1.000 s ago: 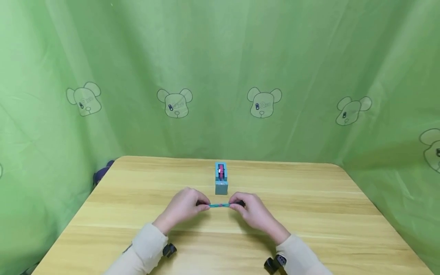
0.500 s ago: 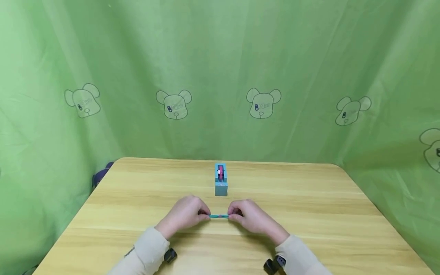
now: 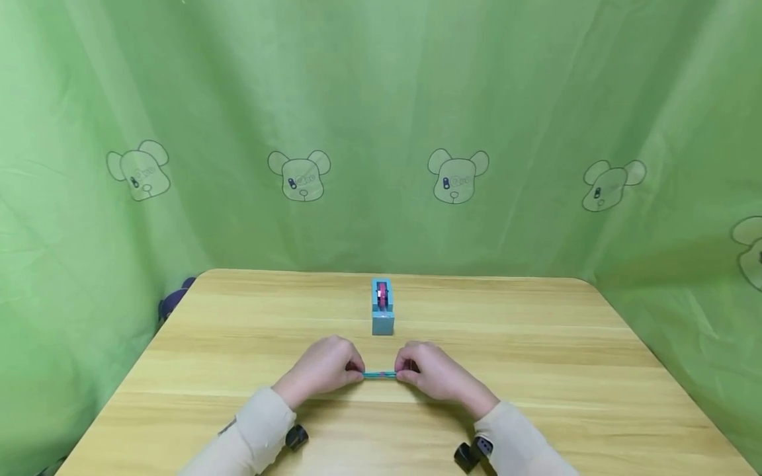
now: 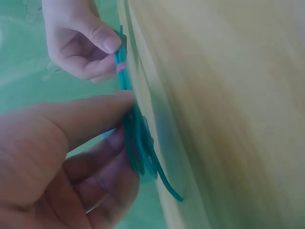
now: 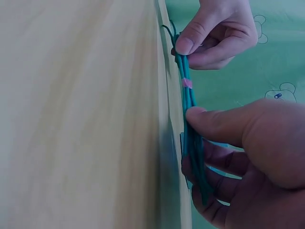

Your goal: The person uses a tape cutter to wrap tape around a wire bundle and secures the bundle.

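Note:
A thin bundle of green cord [image 3: 381,375] is stretched level between both hands, close over the table, with a pink band [image 5: 187,83] wrapped round its middle. My left hand [image 3: 324,367] pinches one end between thumb and fingers. In the left wrist view loose cord ends [image 4: 164,179] poke out past that hand's fingers. My right hand [image 3: 437,372] pinches the other end; in the right wrist view the green strands [image 5: 193,148] run across its fingers. Just beyond the hands stands a blue tape dispenser [image 3: 383,323] with a pink roll [image 3: 382,295] in it.
The wooden table [image 3: 536,344] has rounded far corners. A green curtain [image 3: 381,99] printed with bear heads surrounds its back and sides. Something purple [image 3: 172,301] shows past the table's left edge.
Both hands have come nearer the body with the cord bundle held between them, then stayed almost still. The pinch of each hand is kept. The tape dispenser stays in place.

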`<move>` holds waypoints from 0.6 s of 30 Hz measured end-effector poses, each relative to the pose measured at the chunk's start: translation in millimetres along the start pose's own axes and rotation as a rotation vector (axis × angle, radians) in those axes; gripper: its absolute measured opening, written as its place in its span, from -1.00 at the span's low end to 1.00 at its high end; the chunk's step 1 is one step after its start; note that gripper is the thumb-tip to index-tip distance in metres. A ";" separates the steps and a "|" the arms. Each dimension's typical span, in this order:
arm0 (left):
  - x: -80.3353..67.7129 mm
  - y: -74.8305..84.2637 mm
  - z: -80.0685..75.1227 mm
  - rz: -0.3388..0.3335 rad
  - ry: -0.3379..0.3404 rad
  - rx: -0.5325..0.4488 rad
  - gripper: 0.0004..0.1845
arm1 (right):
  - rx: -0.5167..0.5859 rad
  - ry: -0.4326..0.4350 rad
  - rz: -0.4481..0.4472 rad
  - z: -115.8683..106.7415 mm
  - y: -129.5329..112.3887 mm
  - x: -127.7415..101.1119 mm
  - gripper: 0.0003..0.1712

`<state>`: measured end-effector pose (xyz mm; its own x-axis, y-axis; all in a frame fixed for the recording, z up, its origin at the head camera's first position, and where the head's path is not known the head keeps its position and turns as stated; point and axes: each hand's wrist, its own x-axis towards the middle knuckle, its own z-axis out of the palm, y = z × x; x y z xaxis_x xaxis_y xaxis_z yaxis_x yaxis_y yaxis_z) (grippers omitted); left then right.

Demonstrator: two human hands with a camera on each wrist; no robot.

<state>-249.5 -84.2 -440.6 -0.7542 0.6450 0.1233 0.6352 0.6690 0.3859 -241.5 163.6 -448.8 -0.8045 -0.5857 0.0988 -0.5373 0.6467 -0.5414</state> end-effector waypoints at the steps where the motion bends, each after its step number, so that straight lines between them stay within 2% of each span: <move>1: 0.2 0.0 0.2 -0.003 -0.002 0.001 -0.96 | -0.006 -0.002 0.002 0.3 -0.1 0.2 -0.89; 10: 0.1 -2.3 4.1 -0.018 -0.034 0.013 -0.91 | -0.006 -0.049 0.001 3.5 0.4 2.2 -0.88; 18: 1.4 -0.7 4.7 -0.022 -0.043 0.007 -0.88 | -0.044 -0.045 0.028 4.8 -2.1 5.4 -0.91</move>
<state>-250.3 -82.0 -445.0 -0.7603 0.6453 0.0750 0.6196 0.6857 0.3820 -243.5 156.8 -451.2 -0.8079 -0.5874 0.0462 -0.5259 0.6835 -0.5063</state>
